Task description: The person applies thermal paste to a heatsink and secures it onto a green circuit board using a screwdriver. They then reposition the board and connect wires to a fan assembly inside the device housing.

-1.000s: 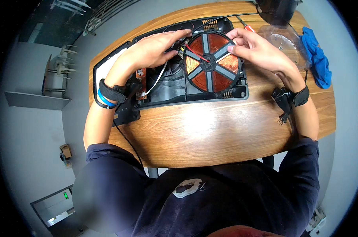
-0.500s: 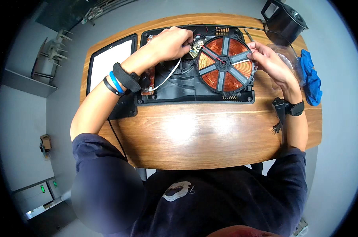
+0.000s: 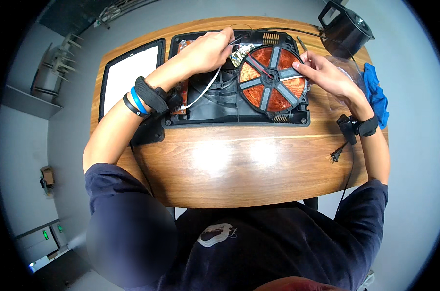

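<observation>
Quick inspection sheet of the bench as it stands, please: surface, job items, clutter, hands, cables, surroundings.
Surface: wooden table, front half bare with glare.
Job's things: opened black cooker housing; copper coil disc in its right part; circuit board at its left.
Clutter: white glass panel at left; blue cloth and black pot at right.
Hands: left hand over the housing's rear, holding dark wires; right hand on the coil's right edge.
Cables: white wire inside the housing; power plug on the table.
Surroundings: grey floor.
</observation>
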A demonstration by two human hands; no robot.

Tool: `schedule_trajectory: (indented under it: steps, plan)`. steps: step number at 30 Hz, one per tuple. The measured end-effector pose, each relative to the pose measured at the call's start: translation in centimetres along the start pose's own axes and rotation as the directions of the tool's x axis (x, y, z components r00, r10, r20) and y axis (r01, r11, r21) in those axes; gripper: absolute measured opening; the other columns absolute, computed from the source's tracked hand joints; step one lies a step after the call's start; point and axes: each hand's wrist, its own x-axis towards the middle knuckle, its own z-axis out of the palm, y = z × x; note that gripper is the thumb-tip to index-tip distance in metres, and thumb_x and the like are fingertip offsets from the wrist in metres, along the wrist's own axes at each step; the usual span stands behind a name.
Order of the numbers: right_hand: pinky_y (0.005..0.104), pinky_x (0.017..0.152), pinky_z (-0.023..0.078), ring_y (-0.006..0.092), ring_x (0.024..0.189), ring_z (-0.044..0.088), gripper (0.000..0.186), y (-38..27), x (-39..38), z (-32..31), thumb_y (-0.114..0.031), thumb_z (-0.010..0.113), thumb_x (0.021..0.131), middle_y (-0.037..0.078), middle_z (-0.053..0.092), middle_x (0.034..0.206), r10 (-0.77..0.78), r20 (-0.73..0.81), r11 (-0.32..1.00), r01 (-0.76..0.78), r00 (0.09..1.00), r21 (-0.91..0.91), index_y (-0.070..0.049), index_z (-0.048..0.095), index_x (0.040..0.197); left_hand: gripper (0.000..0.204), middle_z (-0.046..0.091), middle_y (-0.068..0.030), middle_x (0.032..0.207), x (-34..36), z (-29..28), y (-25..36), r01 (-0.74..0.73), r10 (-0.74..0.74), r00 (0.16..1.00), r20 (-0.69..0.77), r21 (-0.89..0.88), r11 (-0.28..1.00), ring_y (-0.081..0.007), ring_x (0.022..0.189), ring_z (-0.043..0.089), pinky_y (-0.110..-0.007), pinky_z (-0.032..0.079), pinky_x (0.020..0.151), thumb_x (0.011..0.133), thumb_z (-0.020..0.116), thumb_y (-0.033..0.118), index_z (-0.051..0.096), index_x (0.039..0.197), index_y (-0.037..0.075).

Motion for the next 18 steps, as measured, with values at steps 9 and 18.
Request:
schedule_trajectory:
  steps: [9, 18]
  plan:
    - [0.0308, 0.096, 0.057, 0.0141, 0.11, 0.069, 0.057, -0.7, 0.4, 2.0, -0.039, 0.082, 0.106, 0.01, 0.074, 0.112, -0.057, -0.04, 0.998, 0.057, 0.998, -0.001, 0.008, 0.064, 0.132, 0.024, 0.073, -0.0253, 0.106, 0.2, 0.4, -0.3, 0.04, -0.043, 0.999, -0.028, -0.102, 0.994, -0.0459, 0.102, 0.072, -0.052, 0.056, 0.089, 0.115, 0.06, 0.021, 0.055, 0.125, 0.0]
    - [0.026, 0.083, 0.057, 0.0088, 0.094, 0.068, 0.041, -2.0, -0.7, 2.3, -0.03, 0.082, 0.105, 0.006, 0.074, 0.105, 0.074, 0.044, 0.971, -0.082, 0.996, 0.223, 0.004, 0.066, 0.123, 0.027, 0.072, -0.0254, 0.109, 0.3, 0.3, -0.7, -0.006, 0.001, 0.998, -0.063, -0.08, 0.997, -0.0444, 0.104, 0.071, -0.051, 0.055, 0.091, 0.113, 0.064, 0.023, 0.058, 0.126, 0.0]
